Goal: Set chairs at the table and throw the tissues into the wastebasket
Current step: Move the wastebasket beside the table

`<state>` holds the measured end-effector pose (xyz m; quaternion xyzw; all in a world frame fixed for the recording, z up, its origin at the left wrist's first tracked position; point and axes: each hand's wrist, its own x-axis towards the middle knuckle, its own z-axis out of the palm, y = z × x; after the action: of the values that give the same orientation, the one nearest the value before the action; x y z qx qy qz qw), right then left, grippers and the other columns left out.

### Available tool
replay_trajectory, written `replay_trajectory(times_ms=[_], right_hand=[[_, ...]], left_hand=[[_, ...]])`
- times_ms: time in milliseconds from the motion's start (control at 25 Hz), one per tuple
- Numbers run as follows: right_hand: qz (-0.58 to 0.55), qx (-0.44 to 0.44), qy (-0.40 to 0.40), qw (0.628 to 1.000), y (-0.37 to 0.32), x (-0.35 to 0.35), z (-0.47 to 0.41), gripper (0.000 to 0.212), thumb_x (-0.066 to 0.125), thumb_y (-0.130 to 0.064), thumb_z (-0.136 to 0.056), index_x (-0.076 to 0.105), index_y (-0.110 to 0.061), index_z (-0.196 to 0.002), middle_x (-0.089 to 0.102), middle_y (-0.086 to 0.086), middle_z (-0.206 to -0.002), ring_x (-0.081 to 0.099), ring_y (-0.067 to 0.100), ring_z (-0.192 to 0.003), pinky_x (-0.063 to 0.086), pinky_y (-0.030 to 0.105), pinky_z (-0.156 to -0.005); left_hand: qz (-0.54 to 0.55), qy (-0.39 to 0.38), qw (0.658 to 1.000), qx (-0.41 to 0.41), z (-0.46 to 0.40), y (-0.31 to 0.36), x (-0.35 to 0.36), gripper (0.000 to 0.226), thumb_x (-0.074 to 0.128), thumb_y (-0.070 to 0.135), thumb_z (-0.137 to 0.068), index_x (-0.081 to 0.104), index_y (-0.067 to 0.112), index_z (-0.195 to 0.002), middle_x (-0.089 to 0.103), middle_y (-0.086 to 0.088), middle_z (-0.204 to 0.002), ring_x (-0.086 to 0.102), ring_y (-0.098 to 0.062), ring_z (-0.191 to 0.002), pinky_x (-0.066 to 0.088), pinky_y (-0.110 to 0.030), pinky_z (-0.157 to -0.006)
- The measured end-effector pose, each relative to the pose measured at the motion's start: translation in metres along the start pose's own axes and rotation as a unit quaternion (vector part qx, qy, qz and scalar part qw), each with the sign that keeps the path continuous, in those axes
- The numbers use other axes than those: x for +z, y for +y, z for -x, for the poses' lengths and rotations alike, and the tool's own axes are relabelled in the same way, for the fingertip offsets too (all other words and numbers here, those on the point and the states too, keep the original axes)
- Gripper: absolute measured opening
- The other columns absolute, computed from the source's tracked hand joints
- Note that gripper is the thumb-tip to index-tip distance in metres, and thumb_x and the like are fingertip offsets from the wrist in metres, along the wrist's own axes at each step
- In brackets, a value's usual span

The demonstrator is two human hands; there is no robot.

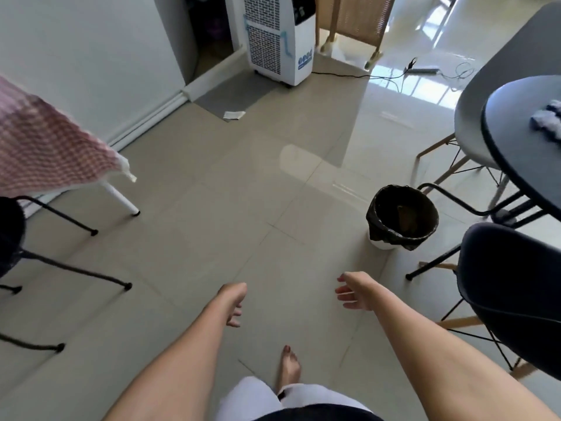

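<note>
Fingers (344,294) on the right hand (356,291) are spread apart and hold nothing. Fingers on the left hand (232,300) are loose and a bit curled, and they hold nothing too. Both hands hang in the air over the floor (212,208), with bare arms reaching out from the bottom of the view. One bare foot (290,367) stands on the floor tiles below the hands. Past the right hand, a bin (402,220) with a black bag in it sits on the floor, close to the bench (522,159). The bench is round and dark, at the right edge. Something white and blue (548,117) lies on top of it, but it is too blurry to tell what it is. A dark chair (513,293) stands near the right arm, beside the bench. A grey chair (476,129) stands on the far side of the bench. At the left edge, a black chair (12,235) with thin legs stands well apart from the bench. A pink cloth (51,144) hangs above it. Far off on the floor, a white tissue (233,114) lies near a tall white fan box (277,38).
</note>
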<state>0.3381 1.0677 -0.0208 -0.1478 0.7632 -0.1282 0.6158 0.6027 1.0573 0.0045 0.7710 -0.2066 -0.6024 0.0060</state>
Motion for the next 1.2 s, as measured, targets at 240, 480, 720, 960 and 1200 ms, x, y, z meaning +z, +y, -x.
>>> replay_trajectory(times_ms=[240, 480, 720, 960, 1200], right_hand=[[-0.074, 0.004, 0.037, 0.997, -0.120, -0.039, -0.047, 0.018, 0.041, -0.021, -0.093, 0.050, -0.014, -0.080, 0.056, 0.007, -0.077, 0.052, 0.020, -0.064, 0.043, 0.027, -0.059], [-0.199, 0.041, 0.096, 0.974, -0.236, -0.086, -0.105, 0.019, 0.041, -0.017, -0.093, 0.048, -0.009, -0.077, 0.055, 0.007, -0.076, 0.052, 0.019, -0.064, 0.042, 0.028, -0.059], [-0.316, 0.067, 0.135, 0.937, -0.331, -0.142, -0.146, 0.015, 0.042, -0.017, -0.093, 0.053, -0.007, -0.088, 0.057, 0.007, -0.078, 0.054, 0.019, -0.066, 0.045, 0.031, -0.060], [-0.417, 0.078, 0.149, 0.893, -0.395, -0.215, -0.207, 0.036, 0.035, -0.017, -0.097, 0.049, -0.007, -0.128, 0.057, 0.017, -0.130, 0.055, 0.031, -0.120, 0.041, 0.042, -0.103], [-0.515, 0.082, 0.188, 0.833, -0.447, -0.292, -0.236, 0.030, 0.035, -0.017, -0.096, 0.052, -0.007, -0.119, 0.058, 0.018, -0.129, 0.057, 0.032, -0.107, 0.042, 0.044, -0.101]], left_hand=[[-0.079, -0.020, 0.995, 0.056, -0.042, 0.174, 0.003, 0.026, 0.035, 0.025, -0.096, 0.048, 0.011, -0.113, 0.042, -0.012, -0.100, 0.060, -0.030, -0.093, 0.046, -0.050, -0.096], [-0.185, -0.042, 0.976, 0.104, -0.085, 0.379, 0.006, 0.022, 0.037, 0.023, -0.095, 0.046, 0.005, -0.104, 0.043, -0.015, -0.108, 0.045, -0.027, -0.080, 0.048, -0.044, -0.079], [-0.316, -0.113, 0.934, 0.123, -0.098, 0.559, 0.054, 0.047, 0.038, 0.029, -0.099, 0.041, 0.000, -0.136, 0.038, -0.019, -0.144, 0.042, -0.041, -0.128, 0.044, -0.056, -0.097], [-0.389, -0.138, 0.899, 0.150, -0.128, 0.702, 0.140, 0.051, 0.038, 0.031, -0.100, 0.036, 0.003, -0.143, 0.035, -0.017, -0.149, 0.037, -0.040, -0.135, 0.041, -0.057, -0.101], [-0.488, -0.170, 0.839, 0.168, -0.125, 0.817, 0.247, 0.053, 0.037, 0.032, -0.099, 0.035, 0.003, -0.143, 0.036, -0.018, -0.149, 0.039, -0.041, -0.134, 0.042, -0.055, -0.100]])
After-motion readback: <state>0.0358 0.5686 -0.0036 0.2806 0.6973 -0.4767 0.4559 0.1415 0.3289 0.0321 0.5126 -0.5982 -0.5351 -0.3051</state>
